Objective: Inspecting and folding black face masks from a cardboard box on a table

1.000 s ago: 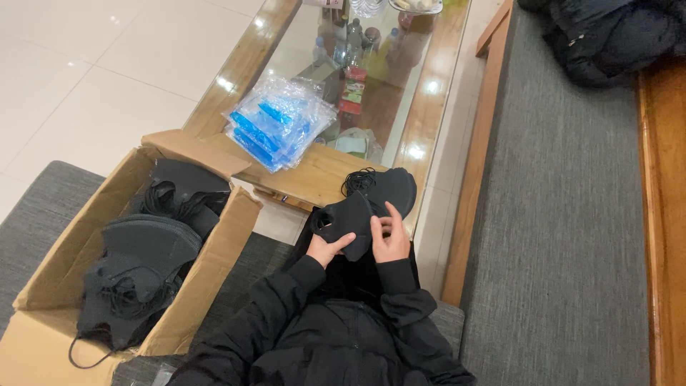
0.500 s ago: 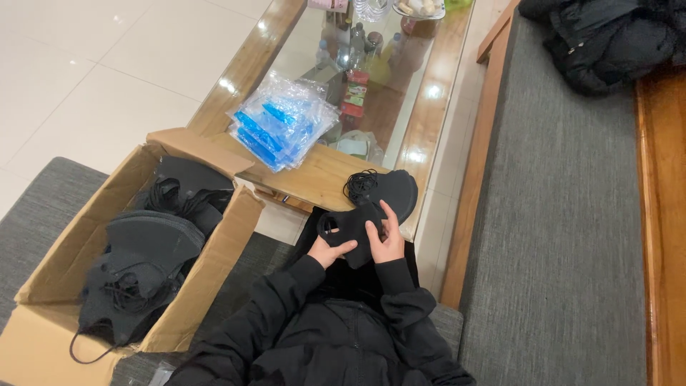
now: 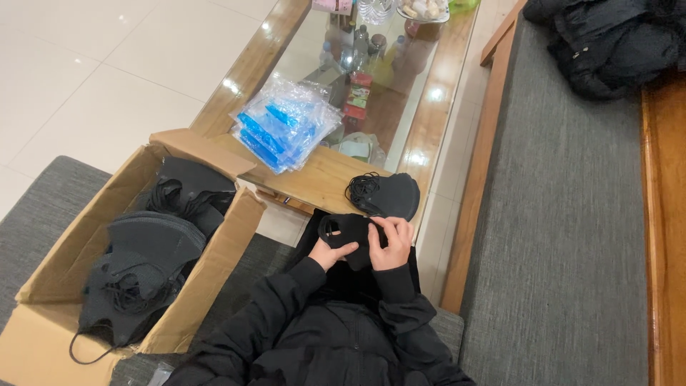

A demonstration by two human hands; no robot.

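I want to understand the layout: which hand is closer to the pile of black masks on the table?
Right. The right hand is just below the pile of black masks; the left hand is further down and left.

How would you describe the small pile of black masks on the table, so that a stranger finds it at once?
Start from the long wooden coffee table with a glass top. On its near wooden end, to the right of the stack of clear and blue plastic bags, lies the pile of black masks. Unlike the masks in the cardboard box, it sits on bare wood, just above the hands.
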